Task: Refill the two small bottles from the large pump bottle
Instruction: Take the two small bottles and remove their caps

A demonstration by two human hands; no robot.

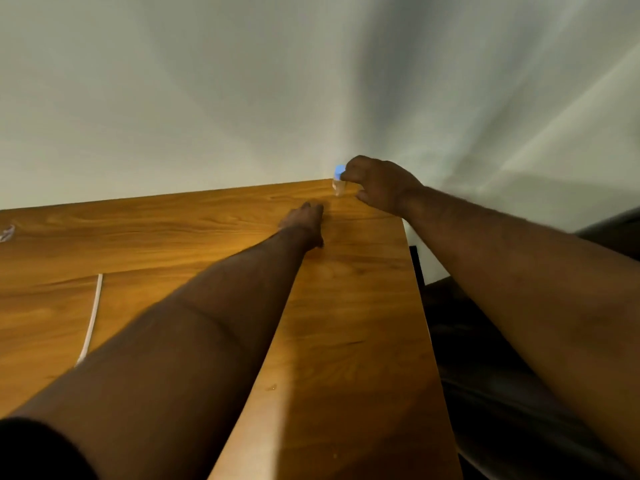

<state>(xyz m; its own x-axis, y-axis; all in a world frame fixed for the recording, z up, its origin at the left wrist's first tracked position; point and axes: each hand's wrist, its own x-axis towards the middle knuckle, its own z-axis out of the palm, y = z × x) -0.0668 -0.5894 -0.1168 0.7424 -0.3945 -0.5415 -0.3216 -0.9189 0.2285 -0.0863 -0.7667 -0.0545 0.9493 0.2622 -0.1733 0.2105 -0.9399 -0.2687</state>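
A small clear bottle (338, 181) with a light blue cap stands at the far right corner of the wooden table (173, 237). My right hand (375, 183) pinches its blue cap from the right side. My left hand (304, 220) lies stretched out on the table just left of and below the bottle, fingers pointing forward, holding nothing. The large pump bottle and a second small bottle are not in view.
A white cable (91, 317) runs across the left part of the table. A small clear object (7, 233) lies at the far left edge. A pale wall rises behind the table. The table's right edge drops off to a dark area (485, 358).
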